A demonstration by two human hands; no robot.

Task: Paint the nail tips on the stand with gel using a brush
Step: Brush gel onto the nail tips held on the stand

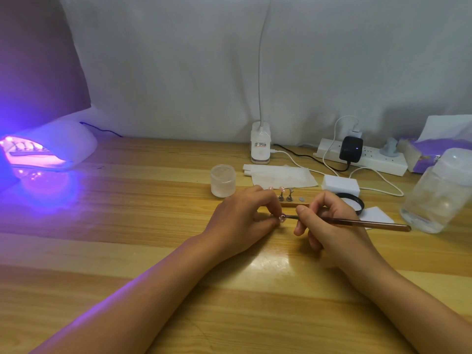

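Our left hand [242, 221] pinches a nail tip [282, 217]; our right hand [324, 221] grips the brush [357, 222] touching it. The stand [293, 201] sits at twelve o'clock, a frosted jar [223, 180] at eleven, contents unclear.

Dim room; violet glow from curing lamp [48, 149] at left tints table [153, 251]; white glare patch centre; soft focus, wide-angle edge bending.
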